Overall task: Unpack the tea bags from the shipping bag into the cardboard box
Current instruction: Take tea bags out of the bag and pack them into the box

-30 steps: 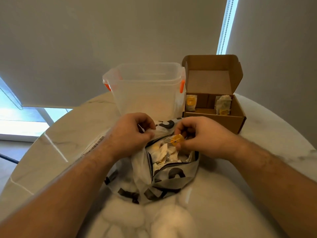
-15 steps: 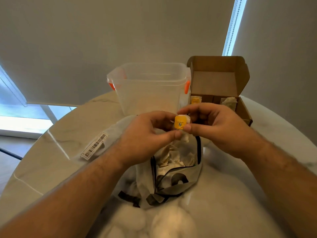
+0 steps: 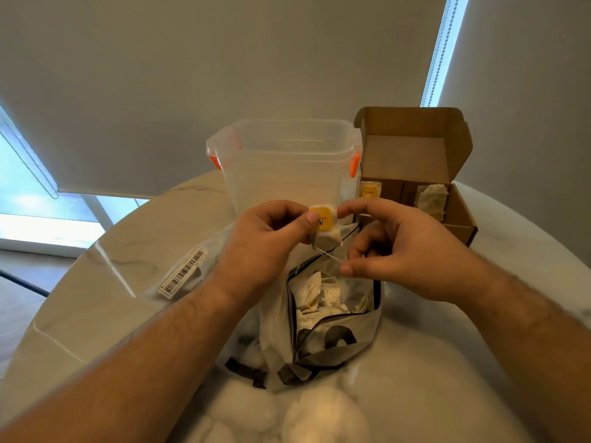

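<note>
My left hand (image 3: 265, 241) pinches the tea bag (image 3: 326, 239) by its yellow tag (image 3: 324, 219) above the shipping bag (image 3: 335, 340), my right hand (image 3: 399, 251) pinches its string (image 3: 329, 255), and the cardboard box (image 3: 462, 219) sits at two o'clock, nearer the right hand, which I'd use to deliver.

The tea bag (image 3: 327, 239) carries a yellow tag (image 3: 324, 218). The shipping bag (image 3: 339, 338) is grey with black lettering, the cardboard box (image 3: 415, 161) brown.
</note>
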`<action>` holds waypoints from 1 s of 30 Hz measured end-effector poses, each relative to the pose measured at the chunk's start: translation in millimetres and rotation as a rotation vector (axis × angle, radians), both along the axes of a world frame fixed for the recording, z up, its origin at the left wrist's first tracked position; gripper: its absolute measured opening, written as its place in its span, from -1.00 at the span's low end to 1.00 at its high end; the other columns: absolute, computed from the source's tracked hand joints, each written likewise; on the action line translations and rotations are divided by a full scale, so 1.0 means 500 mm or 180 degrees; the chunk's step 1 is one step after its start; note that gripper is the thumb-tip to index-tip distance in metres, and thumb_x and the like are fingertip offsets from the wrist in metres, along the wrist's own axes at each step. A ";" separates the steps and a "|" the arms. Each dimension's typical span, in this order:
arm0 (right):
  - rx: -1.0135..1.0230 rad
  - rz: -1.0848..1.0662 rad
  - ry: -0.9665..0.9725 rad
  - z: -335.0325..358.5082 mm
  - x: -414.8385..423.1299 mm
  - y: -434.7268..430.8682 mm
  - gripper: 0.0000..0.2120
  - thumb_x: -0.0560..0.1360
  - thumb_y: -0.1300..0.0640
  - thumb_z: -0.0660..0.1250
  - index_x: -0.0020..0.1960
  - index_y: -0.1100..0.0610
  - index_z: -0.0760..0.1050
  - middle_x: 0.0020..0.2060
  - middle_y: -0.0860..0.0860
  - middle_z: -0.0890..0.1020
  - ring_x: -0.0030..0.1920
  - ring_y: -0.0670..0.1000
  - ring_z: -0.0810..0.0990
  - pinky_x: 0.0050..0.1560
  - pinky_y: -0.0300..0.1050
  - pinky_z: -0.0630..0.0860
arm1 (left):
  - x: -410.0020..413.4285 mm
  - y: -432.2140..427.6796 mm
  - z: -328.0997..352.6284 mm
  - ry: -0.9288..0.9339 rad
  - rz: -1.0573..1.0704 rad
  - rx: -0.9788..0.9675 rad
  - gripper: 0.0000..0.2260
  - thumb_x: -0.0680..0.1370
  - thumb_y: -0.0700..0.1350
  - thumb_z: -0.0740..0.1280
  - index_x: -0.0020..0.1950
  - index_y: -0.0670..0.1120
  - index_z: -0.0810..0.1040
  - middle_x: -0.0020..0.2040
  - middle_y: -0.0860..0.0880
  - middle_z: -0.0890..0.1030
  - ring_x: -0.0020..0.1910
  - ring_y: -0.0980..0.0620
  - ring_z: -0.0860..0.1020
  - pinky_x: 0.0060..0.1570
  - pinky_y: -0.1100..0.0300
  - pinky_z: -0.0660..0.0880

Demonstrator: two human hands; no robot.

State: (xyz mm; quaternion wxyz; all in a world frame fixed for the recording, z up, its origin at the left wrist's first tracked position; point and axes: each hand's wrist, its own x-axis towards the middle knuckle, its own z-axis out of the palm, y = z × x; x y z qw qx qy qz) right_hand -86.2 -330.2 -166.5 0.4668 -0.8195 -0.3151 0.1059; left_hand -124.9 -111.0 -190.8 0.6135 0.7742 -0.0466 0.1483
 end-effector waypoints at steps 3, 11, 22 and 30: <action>-0.0019 -0.0112 -0.0106 -0.002 -0.001 0.003 -0.48 0.30 -0.14 0.55 0.23 -0.21 0.52 -0.21 -0.06 0.72 -0.18 -0.06 0.71 -0.05 -0.13 0.68 | 0.000 0.001 0.003 -0.0247 0.0131 0.0077 -0.89 0.58 -0.12 0.43 0.05 -0.14 0.66 -0.09 -0.07 0.73 -0.06 0.01 0.71 0.05 0.10 0.63; 0.0537 -0.0613 -0.0544 -0.003 0.009 0.006 -0.80 0.46 -0.07 0.52 0.06 -0.09 0.69 -0.11 -0.11 0.72 -0.03 -0.08 0.70 0.01 -0.02 0.71 | -0.008 -0.030 0.023 -0.0445 -0.0301 0.0229 -0.83 0.52 -0.09 0.49 0.06 -0.13 0.66 -0.06 -0.09 0.73 -0.08 -0.10 0.73 0.00 -0.14 0.68; 0.1573 -0.1454 -0.0315 0.033 0.025 -0.027 -0.93 0.54 0.04 0.45 0.03 -0.06 0.64 -0.10 -0.10 0.74 -0.04 -0.04 0.73 -0.08 -0.10 0.69 | 0.001 -0.026 0.027 0.0066 -0.0440 0.0672 -0.90 0.55 -0.19 0.47 0.02 -0.02 0.73 -0.13 0.01 0.74 -0.13 0.05 0.70 -0.02 0.13 0.66; 0.1436 -0.1991 -0.0476 0.049 0.079 -0.072 -0.81 0.55 0.03 0.44 0.16 -0.07 0.64 0.02 -0.11 0.71 0.03 -0.05 0.71 -0.15 -0.16 0.71 | 0.037 -0.040 0.055 -0.0368 -0.0102 0.1729 -0.91 0.57 -0.05 0.46 0.03 0.13 0.70 -0.11 0.19 0.68 -0.13 0.19 0.64 -0.07 0.25 0.62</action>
